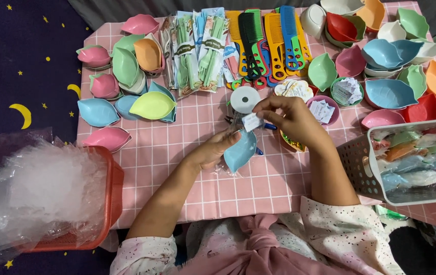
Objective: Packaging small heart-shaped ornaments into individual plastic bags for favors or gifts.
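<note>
Right, from the head camera, looking down: the left hand [213, 150] cradles a light blue leaf-shaped dish [240, 151] in clear wrap, fingers curled closed around its edge, just above the pink checked cloth [258, 188]. The right hand [291, 118] pinches a small white paper tag [251, 121] between thumb and fingertips, right at the top of the dish. A white tape roll [245, 99] sits just beyond. Combs [274, 40] and coloured dishes crowd the far side; a white basket [365, 168] of wrapped dishes is right, an orange basket [107, 203] of clear bags left.
</note>
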